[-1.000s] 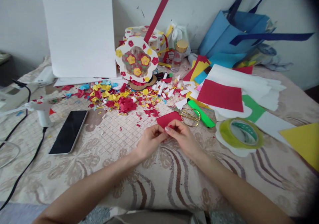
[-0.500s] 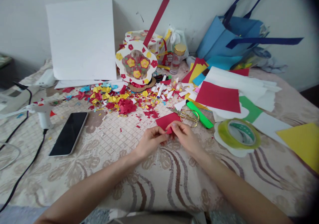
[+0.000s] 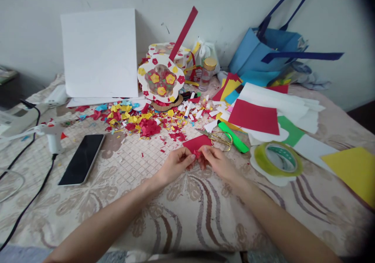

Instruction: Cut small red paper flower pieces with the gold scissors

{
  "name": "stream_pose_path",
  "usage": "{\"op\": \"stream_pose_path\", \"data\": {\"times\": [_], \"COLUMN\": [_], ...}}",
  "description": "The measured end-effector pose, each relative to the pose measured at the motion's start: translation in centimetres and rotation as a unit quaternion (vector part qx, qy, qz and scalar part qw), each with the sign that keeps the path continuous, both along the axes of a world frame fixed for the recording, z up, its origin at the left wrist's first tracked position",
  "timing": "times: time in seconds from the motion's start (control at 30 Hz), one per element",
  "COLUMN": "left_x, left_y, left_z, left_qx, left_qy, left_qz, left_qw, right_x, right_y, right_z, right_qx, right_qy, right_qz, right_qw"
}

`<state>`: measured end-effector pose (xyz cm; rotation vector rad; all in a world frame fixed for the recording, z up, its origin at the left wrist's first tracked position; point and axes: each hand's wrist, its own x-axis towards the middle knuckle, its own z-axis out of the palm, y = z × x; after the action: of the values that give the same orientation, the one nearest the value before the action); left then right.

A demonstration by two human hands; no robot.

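My left hand (image 3: 175, 164) and my right hand (image 3: 217, 161) meet at the middle of the patterned cloth, fingertips pinched together on a small red paper piece (image 3: 196, 153). A larger red paper sheet (image 3: 198, 141) lies flat just behind the fingers. Gold-handled scissors (image 3: 220, 137) and a green cutter (image 3: 234, 137) lie right behind my right hand. Both hands are closed in a pinch.
A heap of red and yellow paper scraps (image 3: 140, 119) lies behind my hands, beside a flower-shaped paper craft (image 3: 161, 78). A phone (image 3: 82, 159) and a glue gun (image 3: 52, 135) with its cable are at the left. A green tape roll (image 3: 277, 159), coloured sheets and a blue bag (image 3: 258, 52) are at the right.
My fingers have shifted on the small red piece and pinch it closer together. The view has tilted, so everything sits a little lower in the picture.
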<state>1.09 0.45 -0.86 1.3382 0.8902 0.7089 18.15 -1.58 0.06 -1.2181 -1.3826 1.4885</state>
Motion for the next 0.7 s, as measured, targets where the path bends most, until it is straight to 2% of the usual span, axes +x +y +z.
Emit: {"op": "stream_pose_path", "data": {"times": [0.2,0.33,0.47,0.57,0.7], "left_x": [0.0,-0.1,0.0,0.3,0.4], "left_y": [0.1,0.0,-0.3,-0.3,-0.1], "left_z": [0.3,0.7,0.8,0.4,-0.1], "left_qx": [0.001,0.046,0.031,0.001,-0.031], "left_qy": [0.025,0.081,0.051,0.022,-0.026], "left_qz": [0.003,-0.011,-0.004,0.01,-0.003], "left_qw": [1.0,0.996,0.998,1.0,0.999], "right_x": [0.1,0.0,-0.2,-0.3,0.2], "right_y": [-0.2,-0.5,-0.6,-0.6,-0.3], "right_z": [0.4,0.4,0.4,0.6,1.1], "right_qx": [0.037,0.046,0.048,0.063,0.092], "right_qy": [-0.052,-0.064,-0.065,-0.075,-0.117], "right_qz": [0.014,0.05,0.068,0.036,0.001], "right_qw": [0.998,0.996,0.994,0.995,0.989]}}
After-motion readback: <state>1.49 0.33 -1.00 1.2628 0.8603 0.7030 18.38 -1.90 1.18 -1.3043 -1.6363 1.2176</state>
